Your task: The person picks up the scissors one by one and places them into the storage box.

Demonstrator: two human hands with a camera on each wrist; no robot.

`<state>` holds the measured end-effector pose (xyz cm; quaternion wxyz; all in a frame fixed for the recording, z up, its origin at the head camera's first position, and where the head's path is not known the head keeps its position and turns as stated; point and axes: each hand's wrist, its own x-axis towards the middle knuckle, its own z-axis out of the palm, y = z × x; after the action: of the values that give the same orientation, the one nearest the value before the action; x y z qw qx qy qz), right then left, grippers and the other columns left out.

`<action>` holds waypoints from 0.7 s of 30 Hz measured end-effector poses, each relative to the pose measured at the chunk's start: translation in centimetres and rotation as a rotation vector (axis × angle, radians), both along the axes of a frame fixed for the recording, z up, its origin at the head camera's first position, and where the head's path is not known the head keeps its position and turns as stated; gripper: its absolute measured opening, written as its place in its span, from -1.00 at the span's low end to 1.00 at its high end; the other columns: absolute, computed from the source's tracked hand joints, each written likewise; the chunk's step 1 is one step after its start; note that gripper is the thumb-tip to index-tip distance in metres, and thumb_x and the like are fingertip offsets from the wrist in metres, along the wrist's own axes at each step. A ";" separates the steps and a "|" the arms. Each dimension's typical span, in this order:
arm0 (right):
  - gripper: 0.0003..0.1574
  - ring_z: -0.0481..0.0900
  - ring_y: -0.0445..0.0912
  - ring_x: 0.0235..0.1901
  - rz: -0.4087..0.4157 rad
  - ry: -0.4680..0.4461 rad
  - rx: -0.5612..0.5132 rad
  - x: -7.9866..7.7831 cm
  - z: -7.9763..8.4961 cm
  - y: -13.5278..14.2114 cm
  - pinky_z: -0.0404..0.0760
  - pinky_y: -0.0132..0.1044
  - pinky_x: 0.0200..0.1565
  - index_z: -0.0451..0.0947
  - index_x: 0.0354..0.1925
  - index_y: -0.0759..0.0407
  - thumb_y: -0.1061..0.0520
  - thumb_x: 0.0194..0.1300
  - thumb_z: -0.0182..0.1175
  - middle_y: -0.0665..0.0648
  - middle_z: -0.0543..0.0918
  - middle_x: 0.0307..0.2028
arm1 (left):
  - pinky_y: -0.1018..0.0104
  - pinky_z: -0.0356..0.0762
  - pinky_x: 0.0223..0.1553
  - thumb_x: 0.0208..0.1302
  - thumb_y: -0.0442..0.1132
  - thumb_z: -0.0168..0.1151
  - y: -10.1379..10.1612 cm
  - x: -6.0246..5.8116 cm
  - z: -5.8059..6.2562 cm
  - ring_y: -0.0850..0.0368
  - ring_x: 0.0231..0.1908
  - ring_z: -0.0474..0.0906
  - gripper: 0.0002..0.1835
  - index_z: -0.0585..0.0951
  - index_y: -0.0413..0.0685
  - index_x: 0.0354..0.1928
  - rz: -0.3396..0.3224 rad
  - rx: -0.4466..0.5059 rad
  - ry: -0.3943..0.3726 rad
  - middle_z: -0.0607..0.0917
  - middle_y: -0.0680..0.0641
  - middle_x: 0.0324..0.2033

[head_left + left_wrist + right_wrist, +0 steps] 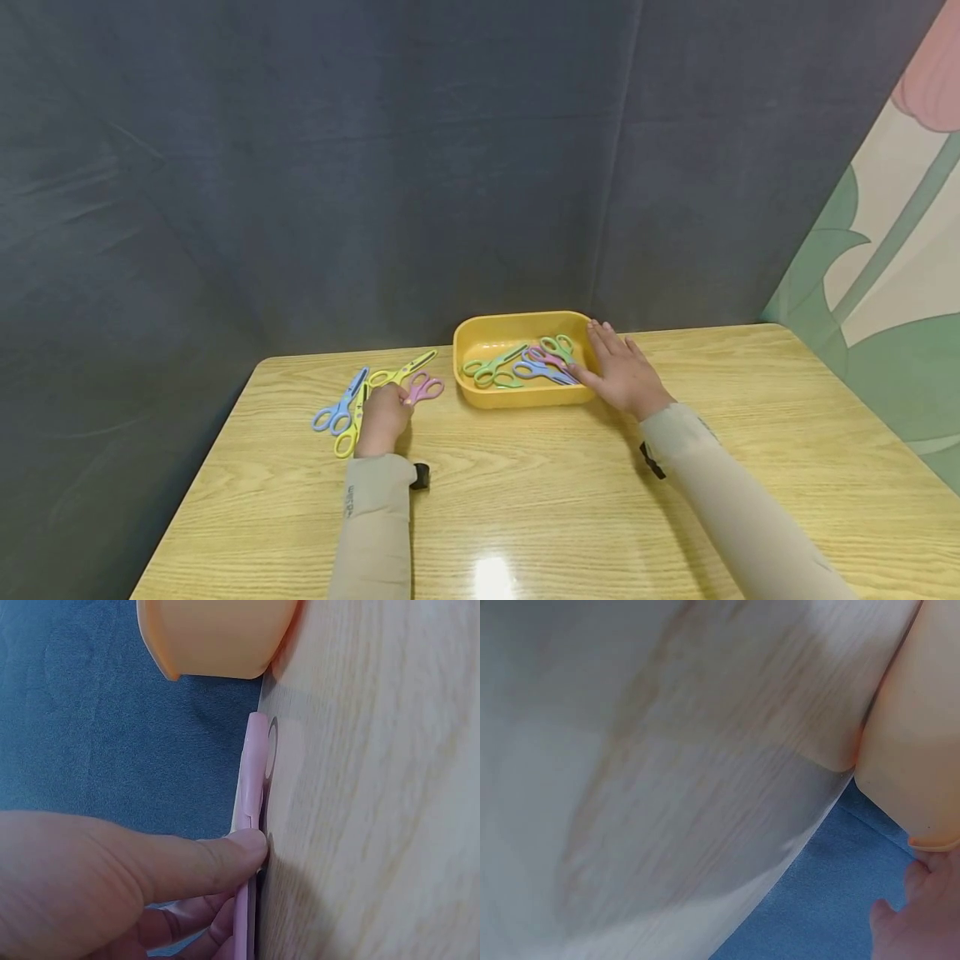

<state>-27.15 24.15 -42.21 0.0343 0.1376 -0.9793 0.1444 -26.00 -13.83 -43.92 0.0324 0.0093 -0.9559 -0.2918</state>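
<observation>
In the head view, the left hand [385, 414] pinches a pair of pink scissors [425, 387], its handle loops jutting out toward a yellow tray [525, 402]. Taking hold nearer the blades probably leaves the loops free. Around that hand on the table [480, 483] lie blue scissors [343, 410] and two pairs of yellow scissors, one [414, 365] reaching out beyond the fingers, the other [359, 410] partly covered by the hand. They lie close together, likely so that one hand can reach them all. The tray stands just beside this group, near the table's far edge, and contains green scissors [491, 366] along with other blue, pink and green pairs. The right hand [622, 379] rests at the tray's right end with fingers straight and thumb spread over the rim, a pose that seems meant to keep the tray from sliding.

In the left wrist view, the thumb presses on one face of the pink scissors and curled fingers back the other, a grip that suits something so thin. The scissors appear edge-on, close along the table; whether they touch it I cannot tell.

In the right wrist view, fingertips meet the tray's rim from outside, apparently as a light brace; the thumb's contact cannot be made out.
</observation>
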 end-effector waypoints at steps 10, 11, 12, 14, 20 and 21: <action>0.11 -0.19 0.25 0.57 -0.007 -0.007 -0.007 0.1 0.0 0.1 -0.22 0.25 0.48 -0.16 0.58 0.41 -0.35 0.53 -0.11 0.36 -0.11 0.59 | -0.12 0.53 0.02 0.25 -0.43 0.27 0.3 -0.1 0.1 -0.29 -0.12 0.66 -0.83 0.73 -0.39 -0.18 -0.013 -0.036 -0.011 0.76 -0.29 -0.24; 0.11 -0.18 0.25 0.57 -0.005 -0.007 -0.006 0.1 0.0 0.1 -0.22 0.25 0.48 -0.15 0.58 0.41 -0.36 0.53 -0.11 0.36 -0.10 0.59 | -0.12 0.53 0.02 0.26 -0.43 0.27 0.3 -0.1 0.1 -0.30 -0.11 0.66 -0.83 0.73 -0.39 -0.17 -0.010 -0.035 -0.012 0.76 -0.30 -0.24; 0.11 -0.18 0.25 0.57 -0.005 -0.007 -0.004 0.1 -0.1 0.1 -0.22 0.25 0.48 -0.15 0.58 0.41 -0.36 0.53 -0.12 0.36 -0.10 0.59 | -0.12 0.53 0.03 0.25 -0.42 0.27 0.3 -0.1 0.1 -0.30 -0.11 0.66 -0.83 0.72 -0.39 -0.17 -0.008 -0.036 -0.010 0.76 -0.30 -0.23; 0.11 -0.18 0.24 0.57 -0.004 -0.007 -0.004 0.1 -0.1 0.1 -0.22 0.25 0.49 -0.15 0.58 0.41 -0.37 0.52 -0.12 0.36 -0.10 0.59 | -0.12 0.51 0.05 0.26 -0.42 0.27 0.3 -0.1 0.1 -0.30 -0.09 0.64 -0.82 0.72 -0.40 -0.15 -0.005 -0.034 -0.012 0.75 -0.31 -0.21; 0.12 -0.18 0.24 0.57 -0.001 -0.006 0.000 0.0 0.0 0.0 -0.21 0.25 0.48 -0.16 0.58 0.40 -0.38 0.52 -0.14 0.35 -0.11 0.59 | -0.11 0.51 0.05 0.25 -0.42 0.28 0.2 -0.1 0.1 -0.32 -0.08 0.64 -0.82 0.71 -0.42 -0.16 -0.008 -0.031 0.006 0.75 -0.32 -0.21; 0.12 -0.18 0.24 0.57 0.000 -0.005 0.000 0.0 0.0 0.0 -0.21 0.25 0.48 -0.16 0.58 0.40 -0.38 0.52 -0.14 0.35 -0.11 0.59 | -0.11 0.52 0.05 0.25 -0.43 0.28 0.2 -0.1 0.0 -0.32 -0.09 0.64 -0.82 0.71 -0.42 -0.16 -0.006 -0.026 0.012 0.75 -0.33 -0.22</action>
<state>-27.16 24.11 -42.18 0.0318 0.1371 -0.9794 0.1448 -26.10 -13.62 -43.89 0.0375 0.0041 -0.9594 -0.2796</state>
